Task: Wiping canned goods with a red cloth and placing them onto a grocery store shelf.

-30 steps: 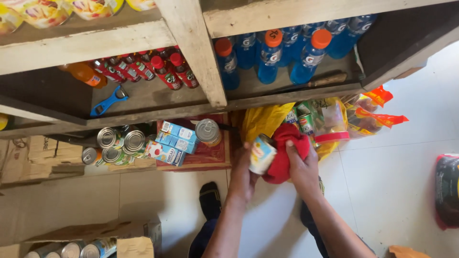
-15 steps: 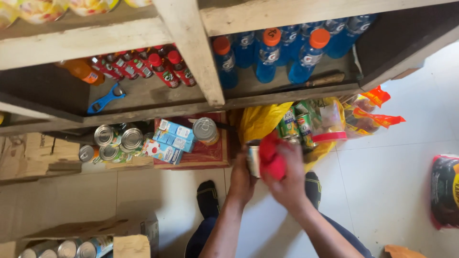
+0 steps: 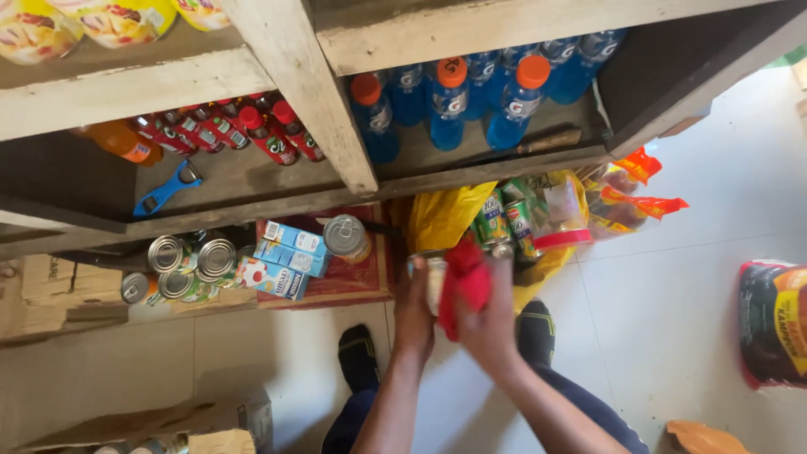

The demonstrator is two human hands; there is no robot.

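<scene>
Looking down, I see my left hand (image 3: 414, 307) wrapped around a can (image 3: 434, 279) from its 9 o'clock side, steadying it, while my right hand (image 3: 487, 324) presses a red cloth (image 3: 464, 282) over its 3 o'clock face, fingers closed on the fabric as if to wipe it. The can sits at centre, with the yellow bag (image 3: 444, 217) of more cans at 12 o'clock and the juice cartons (image 3: 286, 252) at 10 o'clock on the red mat (image 3: 349, 286).

Bare floor (image 3: 689, 252) lies open to the right, between the snack packets (image 3: 639, 189) and the dark sack (image 3: 773, 324). Ahead, the yellow bag of cans (image 3: 504, 223) blocks the shelf's front edge; leftward stand juice cartons (image 3: 286, 256) and tins (image 3: 189, 265).
</scene>
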